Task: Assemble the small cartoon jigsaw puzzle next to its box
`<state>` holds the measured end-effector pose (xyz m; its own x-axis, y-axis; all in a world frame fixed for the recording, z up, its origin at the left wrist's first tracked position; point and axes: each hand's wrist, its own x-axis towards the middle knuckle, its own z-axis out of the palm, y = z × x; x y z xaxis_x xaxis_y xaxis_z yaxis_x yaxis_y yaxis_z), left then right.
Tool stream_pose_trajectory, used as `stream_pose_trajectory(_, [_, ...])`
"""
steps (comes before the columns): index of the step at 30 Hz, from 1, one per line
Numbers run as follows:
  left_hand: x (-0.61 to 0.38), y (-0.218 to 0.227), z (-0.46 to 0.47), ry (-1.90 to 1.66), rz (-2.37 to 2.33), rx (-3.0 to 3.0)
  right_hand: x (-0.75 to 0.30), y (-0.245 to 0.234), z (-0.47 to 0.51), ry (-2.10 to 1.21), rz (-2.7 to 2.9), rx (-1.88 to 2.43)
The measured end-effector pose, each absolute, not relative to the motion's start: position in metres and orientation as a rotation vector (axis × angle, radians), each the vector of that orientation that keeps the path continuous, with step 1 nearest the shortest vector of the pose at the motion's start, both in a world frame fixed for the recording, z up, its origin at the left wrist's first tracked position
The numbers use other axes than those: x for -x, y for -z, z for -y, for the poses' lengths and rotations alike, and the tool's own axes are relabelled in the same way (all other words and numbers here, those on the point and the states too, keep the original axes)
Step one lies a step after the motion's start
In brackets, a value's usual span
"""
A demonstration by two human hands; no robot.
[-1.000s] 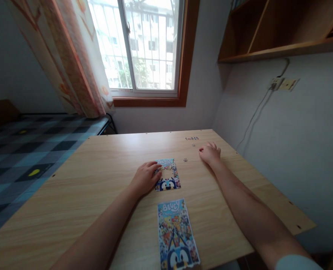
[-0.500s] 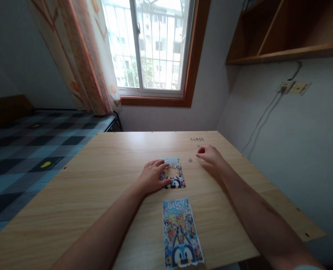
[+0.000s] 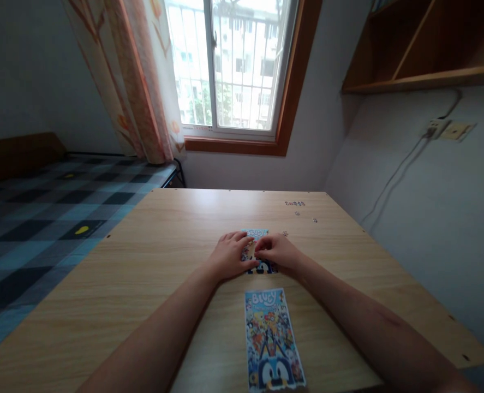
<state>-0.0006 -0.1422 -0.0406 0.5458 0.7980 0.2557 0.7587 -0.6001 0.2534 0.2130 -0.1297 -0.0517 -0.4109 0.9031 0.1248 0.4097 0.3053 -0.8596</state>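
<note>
A partly filled jigsaw puzzle [image 3: 266, 267] lies on the table, with a bare gap in its middle. My left hand [image 3: 234, 255] rests on its left side, fingers spread and flat. Over the gap, my right hand [image 3: 280, 252] has thumb and forefinger pinched together on a small puzzle piece, mostly hidden by the fingers. Loose puzzle pieces lie to the right: one [image 3: 285, 233] just behind my right hand, another [image 3: 297, 213] farther back and a third [image 3: 315, 220] farther right. Nearer me is a printed picture sheet [image 3: 272, 338] showing cartoon dogs.
A row of several small pieces [image 3: 294, 203] lies near the far edge of the wooden table [image 3: 143, 295]. A bed [image 3: 73, 202] stands at the left, a curtained window [image 3: 242, 71] behind. A shelf [image 3: 430, 76] and a socket with a cord [image 3: 434, 129] are on the right wall.
My right hand has moved left from the loose pieces to the puzzle's gap, uncovering a piece at the right. My left hand stays on the puzzle. The view has shifted slightly left.
</note>
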Motion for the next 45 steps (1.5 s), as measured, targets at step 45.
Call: stream_pose_trajectory(45, [0.000,0.038,0.137,-0.533,-1.340,-2.646,-0.282,0.063,0.076,-0.362,1.275,1.364])
